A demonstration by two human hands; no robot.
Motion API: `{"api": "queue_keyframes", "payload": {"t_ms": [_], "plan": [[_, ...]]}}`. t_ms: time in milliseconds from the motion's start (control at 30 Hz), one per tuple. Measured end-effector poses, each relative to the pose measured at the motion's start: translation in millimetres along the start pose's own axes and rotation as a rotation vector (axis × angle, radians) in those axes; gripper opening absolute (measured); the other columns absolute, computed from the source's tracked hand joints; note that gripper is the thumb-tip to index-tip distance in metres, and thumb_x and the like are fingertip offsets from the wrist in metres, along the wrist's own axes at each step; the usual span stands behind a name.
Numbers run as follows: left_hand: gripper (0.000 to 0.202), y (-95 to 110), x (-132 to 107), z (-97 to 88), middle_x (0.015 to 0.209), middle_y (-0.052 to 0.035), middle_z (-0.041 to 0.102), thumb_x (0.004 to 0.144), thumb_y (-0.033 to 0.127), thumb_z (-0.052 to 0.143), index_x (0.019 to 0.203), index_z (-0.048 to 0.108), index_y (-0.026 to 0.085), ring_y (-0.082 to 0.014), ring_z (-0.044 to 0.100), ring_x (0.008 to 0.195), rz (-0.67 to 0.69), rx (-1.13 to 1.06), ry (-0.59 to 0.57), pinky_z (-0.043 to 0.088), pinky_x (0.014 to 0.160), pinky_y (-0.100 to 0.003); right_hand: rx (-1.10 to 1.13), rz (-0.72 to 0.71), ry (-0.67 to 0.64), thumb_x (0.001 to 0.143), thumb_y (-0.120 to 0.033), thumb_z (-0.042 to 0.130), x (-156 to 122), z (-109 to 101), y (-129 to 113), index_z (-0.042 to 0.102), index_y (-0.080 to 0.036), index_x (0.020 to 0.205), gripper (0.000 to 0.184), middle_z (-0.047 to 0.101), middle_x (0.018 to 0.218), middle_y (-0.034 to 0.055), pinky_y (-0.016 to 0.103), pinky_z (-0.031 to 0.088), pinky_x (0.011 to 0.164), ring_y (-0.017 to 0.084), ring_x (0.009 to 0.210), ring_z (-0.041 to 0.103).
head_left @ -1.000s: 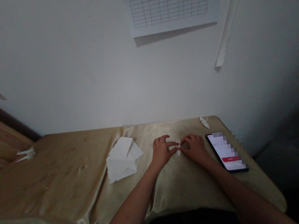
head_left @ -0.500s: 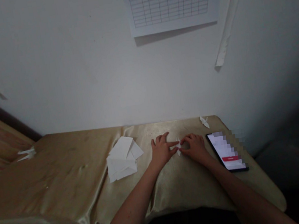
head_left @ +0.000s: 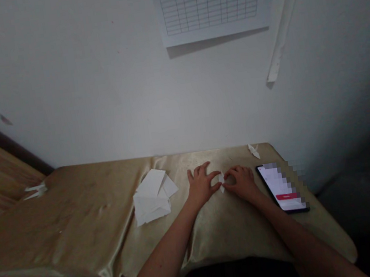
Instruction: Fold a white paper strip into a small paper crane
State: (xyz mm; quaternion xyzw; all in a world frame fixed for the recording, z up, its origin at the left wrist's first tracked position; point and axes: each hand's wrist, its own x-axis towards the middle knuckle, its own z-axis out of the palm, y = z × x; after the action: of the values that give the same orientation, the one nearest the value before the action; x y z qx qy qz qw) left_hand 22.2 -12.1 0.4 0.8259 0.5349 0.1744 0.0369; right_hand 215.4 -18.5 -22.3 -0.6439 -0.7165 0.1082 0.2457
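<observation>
Small folded paper piece (head_left: 221,182) sat on the table (head_left: 79,217) squarely between the two hands, touching both. Its long axis ran away from the person toward the wall, with the pointed tip toward the person. The left hand (head_left: 201,185) came at it from the left: thumb and forefinger tips closed onto its left edge, the other fingers splayed on the cloth. The right hand (head_left: 242,181) came from the right: fingers curled, thumb and forefinger tips together on the right edge. So both grips were clamped on the same piece and neither hand was nearer. It was too small to tell whether the piece was lifted off the cloth or pressed flat. A loose stack of paper sheets (head_left: 154,197) lay near the left hand but apart from it. A phone (head_left: 281,187) with its screen lit lay just beside the right wrist. A finished folded figure (head_left: 252,150) sat at the back edge near the wall, and another (head_left: 36,190) sat well apart at the far left. Compared with a second ago, the left forefinger no longer reached across over the piece. It had drawn back, the thumb had come in instead, and the splayed fingers sat a bit further toward the wall. The right hand, stack and phone were about unchanged.
</observation>
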Motion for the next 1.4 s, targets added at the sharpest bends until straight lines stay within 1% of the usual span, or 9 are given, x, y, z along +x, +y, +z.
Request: {"api": "queue_keyframes", "payload": {"t_ms": [100, 200, 500, 700, 867, 967, 1067, 1233, 1400], "plan": [[0.032, -1, 0, -1.7, 0.159, 0.0005, 0.040, 0.086, 0.048, 0.073, 0.118, 0.072, 0.046, -0.0344, 0.036, 0.141, 0.029, -0.002, 0.003, 0.013, 0.116, -0.073, 0.004, -0.006, -0.003, 0.077, -0.039, 0.075, 0, 0, 1, 0.074, -0.029, 0.099, 0.024, 0.062, 0.116, 0.0053, 0.046, 0.026, 0.107, 0.027, 0.116, 0.051], [0.031, 0, 1, -3.3, 0.159, 0.0015, 0.041, 0.085, 0.050, 0.073, 0.116, 0.072, 0.047, -0.0352, 0.038, 0.140, 0.031, 0.010, 0.002, 0.010, 0.116, -0.075, 0.012, -0.010, -0.006, 0.078, -0.039, 0.074, 0, -1, 0, 0.074, -0.029, 0.099, 0.024, 0.063, 0.115, 0.0055, 0.045, 0.026, 0.107, 0.027, 0.116, 0.051], [0.041, 5, 3, -3.9, 0.159, 0.0030, 0.040, 0.082, 0.052, 0.074, 0.123, 0.068, 0.050, -0.0394, 0.038, 0.139, 0.001, 0.062, 0.000, 0.001, 0.116, -0.077, 0.004, 0.005, -0.007, 0.079, -0.039, 0.073, 0, -1, -2, 0.073, -0.028, 0.097, 0.022, 0.063, 0.114, 0.0054, 0.047, 0.024, 0.109, 0.028, 0.116, 0.051], [0.051, 5, 5, 2.7, 0.162, -0.0012, 0.037, 0.084, 0.055, 0.069, 0.134, 0.061, 0.048, -0.0408, 0.036, 0.142, -0.012, 0.036, -0.022, 0.001, 0.114, -0.079, -0.003, 0.005, -0.001, 0.080, -0.041, 0.072, 0, 0, -1, 0.074, -0.028, 0.097, 0.021, 0.064, 0.114, 0.0055, 0.046, 0.025, 0.108, 0.027, 0.117, 0.051], [0.053, 5, 4, 6.2, 0.162, -0.0029, 0.035, 0.086, 0.055, 0.067, 0.137, 0.058, 0.048, -0.0404, 0.033, 0.144, -0.045, -0.004, -0.041, 0.004, 0.114, -0.079, 0.018, 0.001, 0.006, 0.080, -0.040, 0.073, 1, -1, -1, 0.075, -0.028, 0.097, 0.020, 0.065, 0.113, 0.0060, 0.045, 0.026, 0.107, 0.027, 0.116, 0.052], [0.044, 5, 5, 6.3, 0.156, -0.0040, 0.043, 0.089, 0.059, 0.062, 0.131, 0.062, 0.047, -0.0361, 0.034, 0.143, -0.096, -0.039, -0.037, 0.009, 0.115, -0.076, 0.046, 0.008, -0.004, 0.080, -0.035, 0.072, 1, -2, 0, 0.076, -0.026, 0.089, 0.013, 0.067, 0.111, 0.0055, 0.043, 0.028, 0.106, 0.026, 0.115, 0.054], [0.036, 5, 5, 7.6, 0.149, -0.0050, 0.049, 0.091, 0.058, 0.061, 0.123, 0.068, 0.043, -0.0335, 0.038, 0.140, -0.135, -0.061, -0.005, 0.013, 0.116, -0.072, 0.070, 0.008, -0.001, 0.079, -0.029, 0.071, 2, -3, 1, 0.077, -0.027, 0.086, 0.009, 0.068, 0.111, 0.0040, 0.042, 0.029, 0.105, 0.026, 0.114, 0.055], [0.045, 3, 4, 10.2, 0.147, -0.0077, 0.048, 0.085, 0.054, 0.072, 0.127, 0.066, 0.041, -0.0335, 0.041, 0.137, -0.111, -0.082, 0.020, 0.016, 0.117, -0.070, 0.087, -0.009, 0.024, 0.079, -0.024, 0.069, 3, -3, 5, 0.079, -0.029, 0.090, 0.016, 0.069, 0.110, 0.0041, 0.041, 0.033, 0.104, 0.025, 0.112, 0.056], [0.023, 1, 6, 6.6, 0.148, -0.0004, 0.049, 0.091, 0.052, 0.066, 0.110, 0.075, 0.045, -0.0296, 0.043, 0.135, -0.031, -0.135, -0.020, 0.019, 0.117, -0.066, 0.093, -0.034, 0.053, 0.083, -0.021, 0.065, 5, -6, 10, 0.081, -0.027, 0.087, 0.017, 0.069, 0.111, 0.0056, 0.039, 0.038, 0.102, 0.025, 0.112, 0.056]]}}
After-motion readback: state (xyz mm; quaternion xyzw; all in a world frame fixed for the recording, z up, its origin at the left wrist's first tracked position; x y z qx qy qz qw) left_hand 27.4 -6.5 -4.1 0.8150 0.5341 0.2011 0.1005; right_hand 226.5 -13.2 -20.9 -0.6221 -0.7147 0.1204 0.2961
